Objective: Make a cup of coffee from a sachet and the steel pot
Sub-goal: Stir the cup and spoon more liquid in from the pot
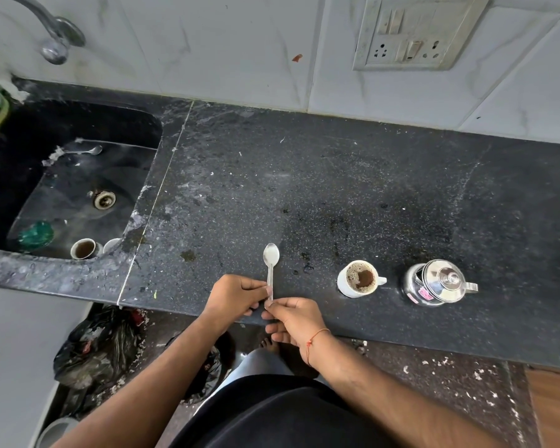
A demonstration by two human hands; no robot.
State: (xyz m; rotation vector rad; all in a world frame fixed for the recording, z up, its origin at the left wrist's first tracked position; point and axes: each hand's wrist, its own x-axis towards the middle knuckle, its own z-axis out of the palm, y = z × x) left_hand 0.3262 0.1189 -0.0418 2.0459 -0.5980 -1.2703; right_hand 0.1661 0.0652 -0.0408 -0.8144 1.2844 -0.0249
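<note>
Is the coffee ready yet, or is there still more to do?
Nearly. The white cup on the counter already holds frothy liquid with a clump of brown powder floating unmixed, and the steel pot stands beside it with its lid on. Both hands, left and right, hold a clean-looking spoon. Stirring looks like what is left.

Left hand (pixel 232 297) and right hand (pixel 291 321) meet, fingers curled, apparently pinching; forearms converge.
</note>
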